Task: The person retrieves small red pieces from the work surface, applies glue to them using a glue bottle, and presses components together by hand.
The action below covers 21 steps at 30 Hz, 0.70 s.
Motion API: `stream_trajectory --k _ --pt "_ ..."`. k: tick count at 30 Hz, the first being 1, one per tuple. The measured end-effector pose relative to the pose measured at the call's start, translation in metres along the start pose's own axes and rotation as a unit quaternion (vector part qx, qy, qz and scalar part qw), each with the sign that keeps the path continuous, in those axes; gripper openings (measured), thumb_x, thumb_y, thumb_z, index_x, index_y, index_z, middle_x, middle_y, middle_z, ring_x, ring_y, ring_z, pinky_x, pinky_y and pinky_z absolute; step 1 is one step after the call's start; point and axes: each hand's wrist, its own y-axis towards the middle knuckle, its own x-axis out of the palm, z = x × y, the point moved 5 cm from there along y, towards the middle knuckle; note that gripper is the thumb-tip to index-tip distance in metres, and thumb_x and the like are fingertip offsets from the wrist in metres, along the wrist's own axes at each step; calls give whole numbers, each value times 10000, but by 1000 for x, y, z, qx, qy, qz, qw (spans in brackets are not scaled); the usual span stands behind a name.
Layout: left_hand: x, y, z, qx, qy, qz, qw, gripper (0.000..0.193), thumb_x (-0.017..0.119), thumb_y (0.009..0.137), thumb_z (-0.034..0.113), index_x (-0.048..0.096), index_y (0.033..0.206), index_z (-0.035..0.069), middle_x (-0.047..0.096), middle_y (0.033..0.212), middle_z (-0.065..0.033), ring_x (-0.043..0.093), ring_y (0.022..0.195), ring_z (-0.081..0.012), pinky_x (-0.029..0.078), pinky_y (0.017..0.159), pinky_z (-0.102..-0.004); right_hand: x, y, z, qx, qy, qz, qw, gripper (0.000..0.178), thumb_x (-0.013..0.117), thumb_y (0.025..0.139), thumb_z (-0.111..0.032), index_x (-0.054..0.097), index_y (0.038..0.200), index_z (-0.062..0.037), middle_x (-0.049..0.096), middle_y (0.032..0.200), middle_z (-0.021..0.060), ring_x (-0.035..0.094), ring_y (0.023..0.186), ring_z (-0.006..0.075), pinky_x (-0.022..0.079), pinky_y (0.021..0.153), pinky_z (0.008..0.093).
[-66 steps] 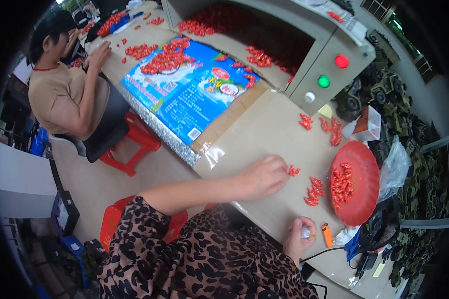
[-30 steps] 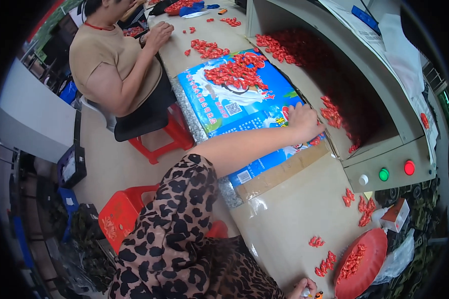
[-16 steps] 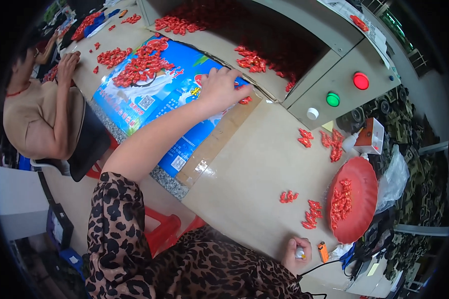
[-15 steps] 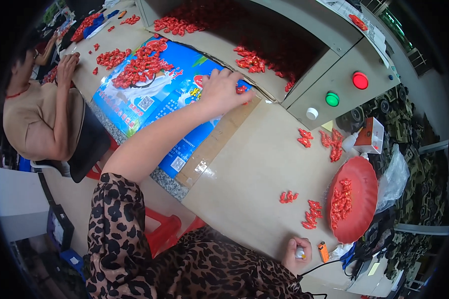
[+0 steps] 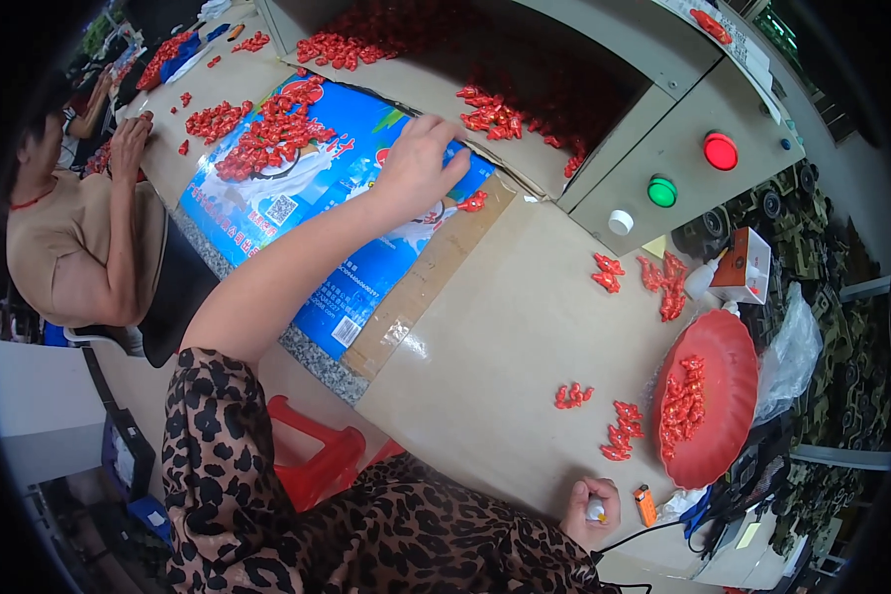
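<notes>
Over the blue printed cardboard sheet (image 5: 312,287), my left hand (image 5: 418,173) reaches to the far edge by the grey machine. Its thumb stands apart from the fingers, and I see nothing held. Just right of the thumb lies a small cluster of red glossy figurines (image 5: 472,201) on the sheet's edge. A pile of the same red figurines (image 5: 277,134) covers the sheet's far left part. At the near right, my right hand (image 5: 586,515) is closed around a small white object with a yellow tip (image 5: 595,510), mostly hidden by the fingers.
The grey machine (image 5: 604,193) has red and green buttons, a white knob and figurines in its dark opening. A red scalloped bowl (image 5: 708,416) holds figurines at right. Nearby are an orange lighter (image 5: 645,505), a small box (image 5: 742,267) and plastic bag (image 5: 792,346). Another person (image 5: 89,238) sits left.
My left hand has moved a little left, away from the small figurine cluster, which now lies uncovered on the sheet's edge. The right hand keeps its hold. The view has shifted slightly.
</notes>
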Motion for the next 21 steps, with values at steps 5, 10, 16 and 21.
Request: stream_trajectory --k 5,10,16,21 --pt "27 53 -19 2 86 94 992 320 513 771 245 530 916 -40 499 949 -211 449 936 -341 377 821 -391 0 1 -4 3 5 2 1000 62 569 708 10 530 755 7 488 671 67 440 592 129 350 546 220" --pt "60 112 -61 -136 155 -11 978 453 429 799 347 499 1039 -31 498 1015 -232 438 985 -362 351 864 -411 -4 0 0 20 6 -3 1000 76 580 697 7 531 754 7 493 684 73 447 606 137 362 558 232" --pt "103 133 -61 -56 136 -45 988 314 347 835 231 490 1038 39 514 1005 -223 523 862 -381 436 744 -425 -6 -2 8 -15 -3 1 1000 98 597 673 5 533 747 3 502 666 73 457 594 150 377 561 247" --pt "125 135 -33 -18 30 -32 999 409 339 819 375 521 1058 97 516 1040 -203 508 933 -354 410 804 -415 -7 -5 6 -15 6 4 1000 99 593 670 16 534 747 -2 500 651 69 453 582 144 370 551 245"
